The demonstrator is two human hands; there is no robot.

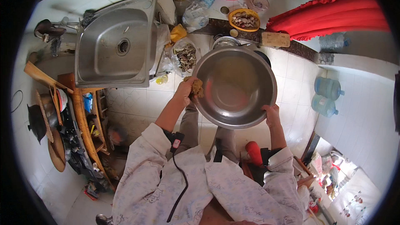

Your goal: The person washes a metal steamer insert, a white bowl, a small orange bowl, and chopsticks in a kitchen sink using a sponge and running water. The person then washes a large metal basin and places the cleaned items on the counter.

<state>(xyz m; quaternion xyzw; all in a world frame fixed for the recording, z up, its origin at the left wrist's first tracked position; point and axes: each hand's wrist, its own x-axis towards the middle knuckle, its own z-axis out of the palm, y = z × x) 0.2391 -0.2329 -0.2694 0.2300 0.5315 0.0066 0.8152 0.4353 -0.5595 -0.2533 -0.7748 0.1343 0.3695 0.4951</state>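
A wide, round stainless steel basin (215,109) is held up in front of me, above the floor. Its inside shows yellowish and red patches, which may be shallow water or reflections; I cannot tell. At the basin's left edge, my left hand (185,92) holds a brown, rough scrubbing pad (197,87) against the rim. My right hand (272,113) grips the lower right rim, fingers closed around it. Left of the basin, a plastic bag (187,57) contains dry scraps or peelings. Partly hidden behind the far rim is another metal vessel (225,41).
A stainless steel sink (107,50) with a drain is at upper left. Below it stands a wooden stand (82,122) with cookware. A yellow basket (244,19) of garlic-like bulbs and a wooden block (275,39) line the far ledge. Water jugs (327,88) lie right; a red curtain (328,12) hangs upper right.
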